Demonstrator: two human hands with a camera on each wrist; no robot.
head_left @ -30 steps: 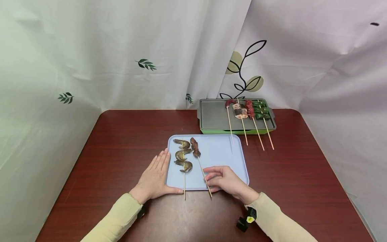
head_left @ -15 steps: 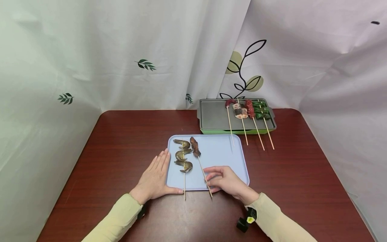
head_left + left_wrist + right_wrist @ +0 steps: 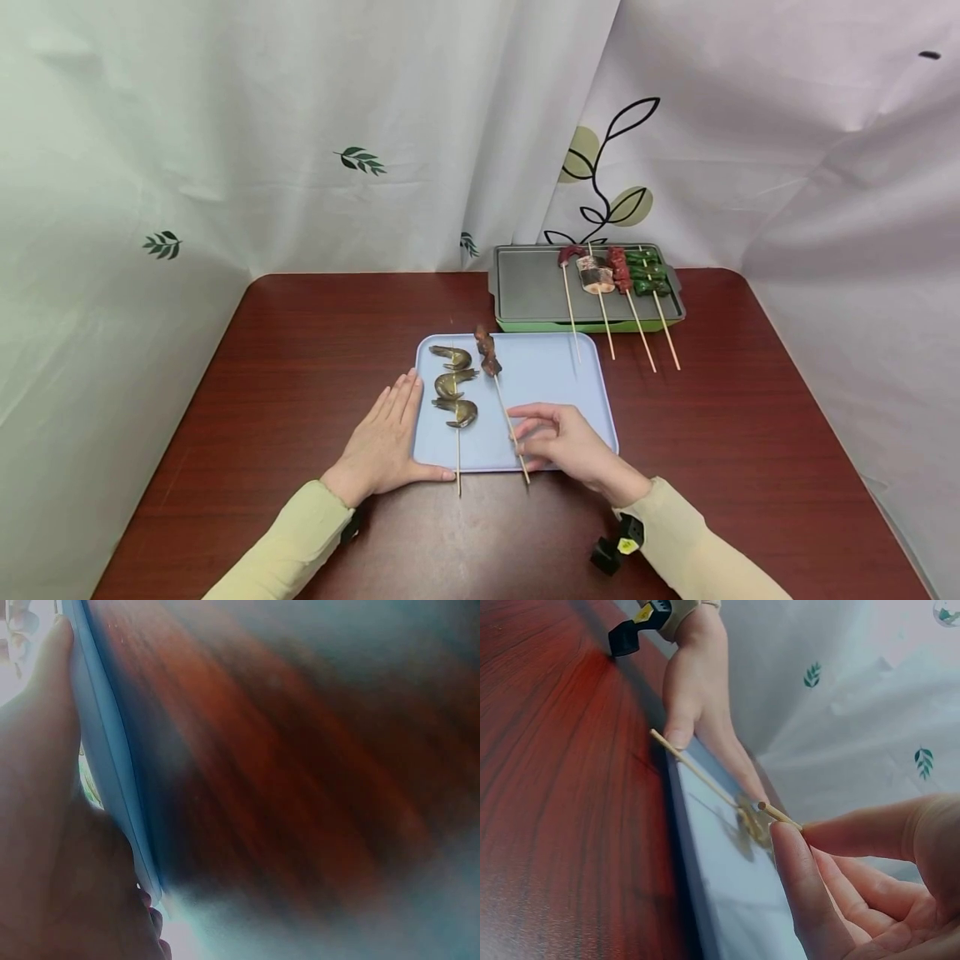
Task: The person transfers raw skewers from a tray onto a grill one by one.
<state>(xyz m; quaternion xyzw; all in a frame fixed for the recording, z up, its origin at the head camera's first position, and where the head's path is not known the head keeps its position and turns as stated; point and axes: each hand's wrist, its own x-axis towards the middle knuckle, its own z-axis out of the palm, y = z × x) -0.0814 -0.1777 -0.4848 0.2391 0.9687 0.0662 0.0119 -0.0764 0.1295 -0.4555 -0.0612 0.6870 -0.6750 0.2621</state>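
Observation:
My right hand point(image 3: 566, 442) pinches the bare stick of a brown meat skewer point(image 3: 487, 357) between thumb and fingers. In the right wrist view the butt of that stick point(image 3: 778, 814) pokes out past the fingertips. The meat end overlaps the far rim of a pale blue tray point(image 3: 547, 375). On the tray's left part lies a shrimp skewer point(image 3: 457, 412), its stick reaching over the near rim. My left hand point(image 3: 382, 442) rests along the tray's left edge with straight fingers, thumb at the near rim beside the shrimp stick. The left wrist view shows its palm against the tray's side point(image 3: 105, 727).
Behind the tray stands a green grill with a grey plate point(image 3: 528, 287). Across its right half lie a dark red curled skewer point(image 3: 572, 254), a fish-chunk skewer point(image 3: 596, 275), a red meat skewer point(image 3: 619, 269) and a green pepper skewer point(image 3: 648, 273), sticks toward me.
The brown meat skewer has shifted away from me and slightly right, its tip now at the far rim. My right hand moved slightly right with it; my left hand stays put.

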